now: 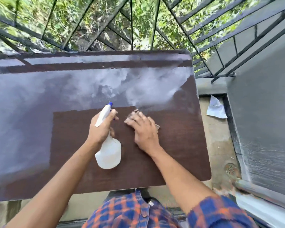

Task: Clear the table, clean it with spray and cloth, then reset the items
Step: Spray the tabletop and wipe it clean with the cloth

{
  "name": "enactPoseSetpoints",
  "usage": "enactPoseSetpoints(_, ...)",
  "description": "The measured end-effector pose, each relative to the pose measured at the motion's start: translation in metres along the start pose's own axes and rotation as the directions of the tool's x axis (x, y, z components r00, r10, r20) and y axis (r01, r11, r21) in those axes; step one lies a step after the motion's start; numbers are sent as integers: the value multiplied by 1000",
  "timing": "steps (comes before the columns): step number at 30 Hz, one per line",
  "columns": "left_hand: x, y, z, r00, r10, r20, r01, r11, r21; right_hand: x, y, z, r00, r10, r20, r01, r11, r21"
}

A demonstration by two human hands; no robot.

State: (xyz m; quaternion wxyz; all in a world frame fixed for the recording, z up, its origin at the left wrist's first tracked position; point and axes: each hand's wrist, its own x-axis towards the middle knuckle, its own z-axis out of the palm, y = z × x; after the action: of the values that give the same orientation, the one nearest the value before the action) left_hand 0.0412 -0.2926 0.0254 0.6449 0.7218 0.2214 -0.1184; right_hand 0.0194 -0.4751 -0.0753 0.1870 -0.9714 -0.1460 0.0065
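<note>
A dark brown wooden table [179, 142] fills the middle of the head view, its far half glossy with sky reflections. My left hand [101, 127] grips the neck of a white spray bottle [109, 152] with a blue nozzle tip, held above the table's centre and pointing away from me. Just to its right, my right hand [144, 129] presses flat on a small cloth [157, 126], which is mostly hidden beneath the palm and fingers. The hand is blurred from motion.
A black metal railing [132, 30] runs right behind the table's far edge, with greenery beyond. A grey wall [262, 120] stands to the right. On the floor between lie a crumpled white paper [216, 107] and a round drain [230, 168].
</note>
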Motion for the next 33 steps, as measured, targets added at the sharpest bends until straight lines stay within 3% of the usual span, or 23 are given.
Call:
enactPoseSetpoints(2, 11, 2, 0, 1000, -15, 5, 15, 1000, 1, 15, 51, -20, 968, 233, -93, -237, 971, -33)
enactPoseSetpoints(4, 22, 4, 0, 1000, -19, 13, 20, 1000, -17, 21, 107, -45, 879, 451, -151, -463, 885, -54)
enactPoseSetpoints(9, 43, 10, -2, 998, -44, 42, 48, 993, -108, 8, 172, -87, 663, 719, -209, -730, 682, 29)
enactPoseSetpoints(11, 49, 12, -4, 997, -60, 44, 65, 991, -116, 13, 144, -84, 663, 693, -281, -713, 700, 46)
enactPoseSetpoints(13, 55, 15, -6, 996, -79, 44, 84, 989, -122, 23, 98, -67, 775, 550, -309, -568, 822, 40)
enactPoseSetpoints(16, 64, 20, -11, 996, -75, 40, 78, 991, -105, 47, 18, -29, 967, 192, -168, -190, 981, 29)
enactPoseSetpoints(18, 68, 23, -14, 998, -63, 28, 65, 992, -105, 59, -19, -5, 999, 0, -34, 0, 1000, 13)
enactPoseSetpoints(20, 71, 25, -16, 998, -60, 15, 61, 992, -110, 68, -27, 5, 997, -77, 16, 77, 997, -16)
enactPoseSetpoints(22, 76, 27, -18, 998, -62, 4, 62, 992, -105, 81, -2, -1, 1000, -9, -30, 8, 1000, -23)
enactPoseSetpoints(24, 79, 29, -18, 998, -69, 2, 69, 990, -125, 87, 46, -19, 979, 173, -108, -180, 982, -57)
enactPoseSetpoints(28, 86, 35, -12, 996, -84, 8, 85, 985, -148, 82, 164, -72, 785, 581, -214, -604, 795, -58)
enactPoseSetpoints(31, 93, 41, -7, 996, -88, 18, 90, 985, -149, 74, 203, -93, 688, 684, -242, -703, 711, 9)
enactPoseSetpoints(33, 97, 44, -3, 996, -89, 9, 89, 984, -156, 78, 185, -90, 695, 649, -308, -674, 738, 36)
